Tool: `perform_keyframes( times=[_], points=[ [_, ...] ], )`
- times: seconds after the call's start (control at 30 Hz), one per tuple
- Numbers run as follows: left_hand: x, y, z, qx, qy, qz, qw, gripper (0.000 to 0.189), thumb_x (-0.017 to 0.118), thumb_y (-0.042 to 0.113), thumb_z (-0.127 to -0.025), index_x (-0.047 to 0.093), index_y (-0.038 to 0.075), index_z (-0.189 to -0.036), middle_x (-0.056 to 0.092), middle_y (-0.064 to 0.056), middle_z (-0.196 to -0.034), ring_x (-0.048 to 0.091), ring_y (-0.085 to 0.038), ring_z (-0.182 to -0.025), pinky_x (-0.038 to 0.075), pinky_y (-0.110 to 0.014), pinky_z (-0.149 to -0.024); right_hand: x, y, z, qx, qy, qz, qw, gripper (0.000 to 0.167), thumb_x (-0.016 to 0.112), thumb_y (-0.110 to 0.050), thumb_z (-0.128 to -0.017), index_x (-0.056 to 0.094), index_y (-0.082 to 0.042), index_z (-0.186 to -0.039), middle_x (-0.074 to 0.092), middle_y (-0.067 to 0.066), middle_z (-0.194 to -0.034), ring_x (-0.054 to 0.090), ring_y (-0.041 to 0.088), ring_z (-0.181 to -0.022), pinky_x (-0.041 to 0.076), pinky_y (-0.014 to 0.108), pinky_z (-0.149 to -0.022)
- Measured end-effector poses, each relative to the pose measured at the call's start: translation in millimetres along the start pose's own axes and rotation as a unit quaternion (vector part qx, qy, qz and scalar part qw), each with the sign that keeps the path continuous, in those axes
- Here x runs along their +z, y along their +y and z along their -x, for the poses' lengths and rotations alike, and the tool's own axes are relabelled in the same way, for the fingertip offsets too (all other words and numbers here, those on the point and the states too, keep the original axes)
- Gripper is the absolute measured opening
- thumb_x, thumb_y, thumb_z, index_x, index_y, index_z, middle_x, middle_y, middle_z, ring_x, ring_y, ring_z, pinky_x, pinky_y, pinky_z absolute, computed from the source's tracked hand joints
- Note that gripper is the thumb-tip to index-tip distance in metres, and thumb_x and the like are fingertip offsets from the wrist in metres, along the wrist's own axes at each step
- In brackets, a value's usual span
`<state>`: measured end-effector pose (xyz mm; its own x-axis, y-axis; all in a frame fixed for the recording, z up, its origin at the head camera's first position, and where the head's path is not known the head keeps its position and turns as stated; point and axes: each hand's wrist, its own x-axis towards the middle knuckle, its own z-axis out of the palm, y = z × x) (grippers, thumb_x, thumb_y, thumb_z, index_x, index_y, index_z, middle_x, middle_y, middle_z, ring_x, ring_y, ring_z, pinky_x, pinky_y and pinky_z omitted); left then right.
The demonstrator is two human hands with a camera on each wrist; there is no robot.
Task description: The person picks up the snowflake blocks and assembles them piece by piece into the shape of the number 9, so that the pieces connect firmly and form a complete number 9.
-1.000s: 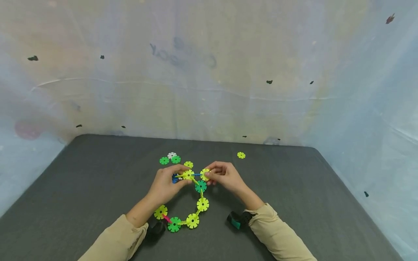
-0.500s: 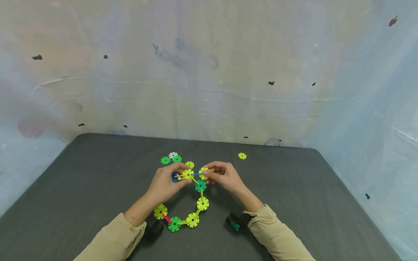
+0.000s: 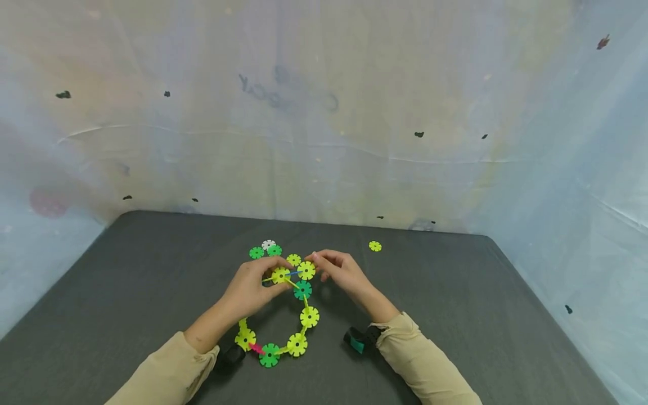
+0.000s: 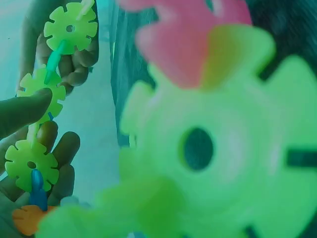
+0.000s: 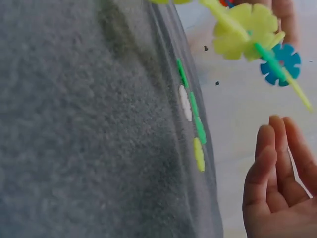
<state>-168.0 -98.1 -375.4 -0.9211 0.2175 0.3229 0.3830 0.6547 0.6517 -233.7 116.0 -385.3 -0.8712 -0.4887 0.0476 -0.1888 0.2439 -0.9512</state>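
Note:
A chain of slotted snowflake discs, mostly yellow (image 3: 309,316) and green (image 3: 269,355), loops over the table, with a pink disc (image 3: 257,349) near its front. My left hand (image 3: 251,287) pinches a yellow disc (image 3: 281,275) at the chain's upper end, thumb across its face in the left wrist view. From that disc a blue disc (image 3: 292,273), seen edge-on, leads to another yellow disc (image 3: 306,270). My right hand (image 3: 344,273) is beside this last disc; in the right wrist view its fingers (image 5: 285,158) are extended and hold nothing. An orange disc (image 4: 27,218) shows near the left palm.
Beyond the hands, loose discs lie on the dark grey table (image 3: 430,292): green (image 3: 256,252), white (image 3: 268,244), another green (image 3: 274,251) and yellow (image 3: 293,260). A single yellow disc (image 3: 374,246) lies farther right. Pale sheeting (image 3: 324,112) stands around the table.
My right hand has let go of the yellow disc at the blue disc's end. My left hand and the upper chain have shifted slightly left.

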Motion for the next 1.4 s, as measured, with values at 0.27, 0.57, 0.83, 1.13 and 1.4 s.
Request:
perform_keyframes(
  times=[0.27,0.57,0.83,1.13,1.4],
  points=[
    [-4.4,-6.1,2.2,-0.007,0.006,0.006,0.9999,0.028,0.076,0.015,-0.082,0.067,0.018,-0.108,0.067,0.001,-0.1,0.063,-0.019,-0.09,0.053,-0.041,-0.08,13.8,6.9,-19.9,0.027,0.004,0.045,0.9986,0.027,0.05,-0.012,-0.099,0.063,-0.004,-0.122,0.062,0.013,-0.123,0.059,0.027,-0.109,0.051,0.038,-0.085],
    [-4.7,-6.4,4.7,-0.01,0.009,0.003,0.9999,0.027,0.075,0.015,-0.083,0.067,0.015,-0.109,0.066,0.001,-0.1,0.062,-0.018,-0.087,0.052,-0.041,-0.077,29.6,17.2,-38.0,0.038,0.008,0.092,0.995,0.032,0.056,-0.007,-0.093,0.061,-0.003,-0.124,0.06,0.016,-0.122,0.058,0.032,-0.109,0.051,0.039,-0.087],
    [-7.5,-6.7,5.6,-0.014,0.009,-0.002,0.9999,0.026,0.075,0.016,-0.083,0.067,0.018,-0.108,0.066,0.001,-0.099,0.061,-0.017,-0.087,0.05,-0.038,-0.074,27.5,15.8,-44.3,0.001,-0.011,0.182,0.9832,0.036,0.059,-0.007,-0.091,0.061,-0.001,-0.126,0.063,0.018,-0.116,0.06,0.031,-0.099,0.05,0.033,-0.077],
    [-7.9,-4.0,4.6,-0.013,0.008,-0.003,0.9999,0.026,0.075,0.016,-0.084,0.066,0.019,-0.108,0.064,0.004,-0.094,0.052,-0.013,-0.073,0.043,-0.031,-0.065,23.8,15.5,-48.0,0.004,0.007,0.244,0.9697,0.032,0.062,-0.001,-0.085,0.068,-0.004,-0.117,0.064,0.013,-0.099,0.052,0.018,-0.076,0.043,0.025,-0.063],
    [-8.9,-2.0,3.5,-0.012,-0.002,-0.004,0.9999,0.025,0.073,0.016,-0.085,0.066,0.016,-0.109,0.063,0.004,-0.089,0.044,-0.011,-0.066,0.037,-0.028,-0.06,19.1,17.4,-38.2,0.03,0.026,0.186,0.9818,0.03,0.074,-0.003,-0.081,0.065,-0.003,-0.109,0.062,0.009,-0.092,0.055,0.014,-0.078,0.046,0.025,-0.066]
  ],
)
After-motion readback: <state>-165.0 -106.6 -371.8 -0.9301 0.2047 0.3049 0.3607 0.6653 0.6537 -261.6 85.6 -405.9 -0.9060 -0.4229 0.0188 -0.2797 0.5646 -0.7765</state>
